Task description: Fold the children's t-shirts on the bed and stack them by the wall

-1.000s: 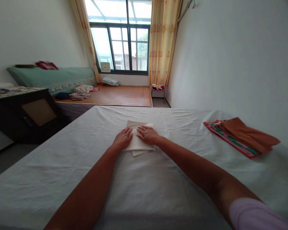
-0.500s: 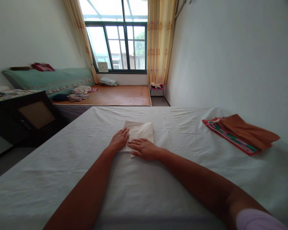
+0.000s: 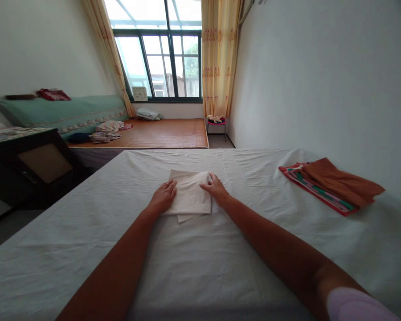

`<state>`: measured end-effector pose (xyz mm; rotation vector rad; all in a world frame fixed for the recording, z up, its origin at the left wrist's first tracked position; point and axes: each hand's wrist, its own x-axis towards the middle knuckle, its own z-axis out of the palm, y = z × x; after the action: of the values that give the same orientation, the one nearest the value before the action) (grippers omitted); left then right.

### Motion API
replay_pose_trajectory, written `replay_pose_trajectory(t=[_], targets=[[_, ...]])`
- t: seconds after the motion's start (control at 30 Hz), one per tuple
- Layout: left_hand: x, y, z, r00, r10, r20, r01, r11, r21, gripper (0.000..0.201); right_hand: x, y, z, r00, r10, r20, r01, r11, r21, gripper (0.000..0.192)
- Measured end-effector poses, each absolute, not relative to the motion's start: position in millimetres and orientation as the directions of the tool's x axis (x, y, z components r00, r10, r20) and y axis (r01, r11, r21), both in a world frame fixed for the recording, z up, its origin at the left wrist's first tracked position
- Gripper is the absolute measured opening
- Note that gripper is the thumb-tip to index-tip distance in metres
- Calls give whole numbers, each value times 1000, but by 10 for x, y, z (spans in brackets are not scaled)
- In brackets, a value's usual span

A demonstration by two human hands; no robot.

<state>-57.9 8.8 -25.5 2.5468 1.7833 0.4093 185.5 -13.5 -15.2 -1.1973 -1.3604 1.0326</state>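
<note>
A folded cream-white cloth (image 3: pixel 190 196) lies on the white sheet (image 3: pixel 200 258), with a small corner sticking out beneath its near edge. Flat on the cloth's left side rests my left hand (image 3: pixel 164 196), fingers stretched out. At the cloth's right far corner, my right hand (image 3: pixel 215 187) pinches the edge between thumb and fingers. What kind of garment or cloth it is, the folds do not show.
To the right lies a stack of folded clothes (image 3: pixel 337 185), brown on top. Beyond the sheet stands a bed with a brown mat (image 3: pixel 173 133). A dark cabinet (image 3: pixel 43 156) is on the left, a small stool (image 3: pixel 216 122) by the far wall.
My right hand has moved from the cloth's near middle to its right far corner and closed there in a pinch. My left hand stays on the cloth's left side.
</note>
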Motion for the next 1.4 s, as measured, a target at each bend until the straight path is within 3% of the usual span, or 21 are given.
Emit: replay_pose_trajectory(t=[0.1,0.2,0.5,0.67,0.8,0.93,1.07,1.17,1.4], targets=[[-564,74,-248,308,927,216,928,-343,148,51,1826,-238,-4,-35,994,-101,-183,-105,-978,54],[-548,64,-235,313,926,210,926,-347,146,51,1787,-309,55,-114,981,-158,-268,-184,-946,45],[-491,34,-162,325,913,246,884,-385,264,49,1791,-261,-9,-167,985,-49,-265,-93,-960,51],[-294,-127,-78,421,840,344,803,-521,290,47,2365,-167,182,-279,956,-85,-191,-142,-971,51],[-154,-242,-91,546,801,245,754,-598,273,50,2649,-140,166,-238,953,-185,-47,-201,-978,45],[-148,-236,-118,572,789,225,729,-614,302,52,2585,-159,88,-305,949,-80,-8,-87,-996,52],[-224,-174,-120,568,776,274,712,-630,310,50,2474,-178,149,-153,986,59,41,66,-997,57],[-290,-125,-130,537,795,284,735,-606,305,51,2503,-245,363,-150,980,127,-19,126,-992,55],[-374,-1,-222,547,789,280,757,-609,236,51,3160,-630,730,-157,983,94,-154,70,-986,58]])
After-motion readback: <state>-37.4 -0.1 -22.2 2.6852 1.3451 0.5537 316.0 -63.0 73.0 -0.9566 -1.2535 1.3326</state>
